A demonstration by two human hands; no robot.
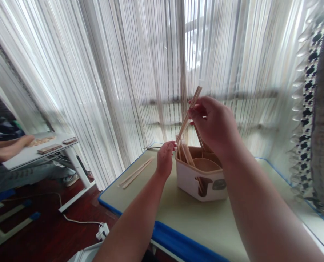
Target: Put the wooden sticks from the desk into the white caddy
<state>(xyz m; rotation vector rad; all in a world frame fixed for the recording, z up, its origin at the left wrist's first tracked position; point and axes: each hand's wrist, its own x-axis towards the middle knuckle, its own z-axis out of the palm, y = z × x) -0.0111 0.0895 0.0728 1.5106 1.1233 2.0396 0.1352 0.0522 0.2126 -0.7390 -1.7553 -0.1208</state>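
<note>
My right hand [213, 122] is closed around a pair of wooden chopsticks [191, 107], held slanted above a white holder [194, 180] that stands on the pale green table [178, 214]. The chopsticks' lower ends reach down to the holder's left rim. My left hand [165, 158] rests curled against that left rim, fingers bent at the top of several wooden chopsticks standing inside. A wooden spoon or bowl shape [205, 164] also sits in the holder. Two more chopsticks [136, 173] lie flat on the table to the left.
The table has a blue edge [178, 243] and stands against sheer striped curtains [123, 72]. At the left another person's arm [6, 149] rests on a white table [36, 153]. A white cable and plug [102, 230] lie on the dark red floor.
</note>
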